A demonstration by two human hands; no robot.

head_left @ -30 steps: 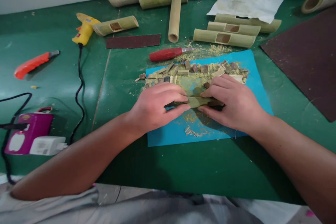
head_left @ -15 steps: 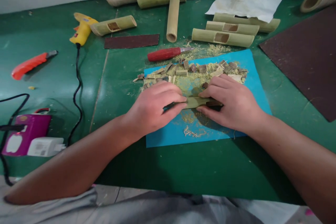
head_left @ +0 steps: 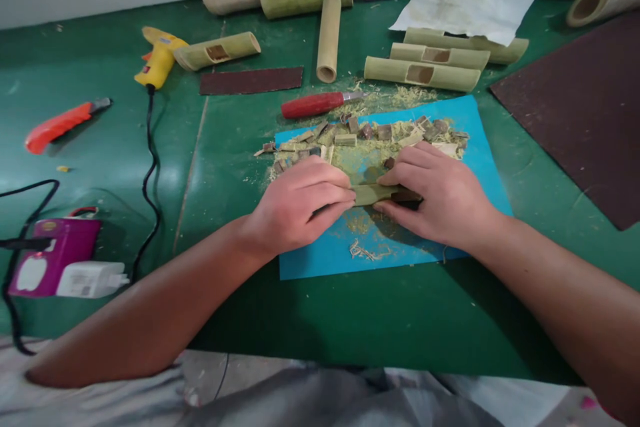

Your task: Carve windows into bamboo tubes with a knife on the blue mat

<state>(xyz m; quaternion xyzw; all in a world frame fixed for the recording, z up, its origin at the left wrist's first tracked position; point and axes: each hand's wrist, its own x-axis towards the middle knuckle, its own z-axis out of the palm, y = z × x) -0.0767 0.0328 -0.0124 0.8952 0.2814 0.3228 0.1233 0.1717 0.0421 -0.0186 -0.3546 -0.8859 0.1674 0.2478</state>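
Observation:
A green bamboo piece (head_left: 369,194) lies crosswise between my hands, low over the blue sheet (head_left: 320,260). My left hand (head_left: 305,203) is closed around its left end, fingers on top and thumb along the near side. Something dark shows in the gap between that thumb and fingers, too little to name. With fingers and thumb my right hand (head_left: 440,190) grips the right part, where a dark opening shows. Both ends of the piece are hidden by the hands. Bamboo chips and sawdust (head_left: 345,140) lie heaped just beyond my fingers, and fine shavings (head_left: 369,251) on the near side.
A red-handled knife (head_left: 317,105) lies behind the sheet. Cut bamboo tubes (head_left: 375,73) and a dark brown strip (head_left: 250,81) are farther back. To the left are a yellow glue gun (head_left: 163,57), an orange cutter (head_left: 65,125) and a purple power block (head_left: 60,247); a brown sheet (head_left: 580,107) is right.
My left hand has shifted very slightly to the right along the bamboo, and the gap between its thumb and fingers looks narrower. The right hand keeps its grip; the whole view has moved slightly.

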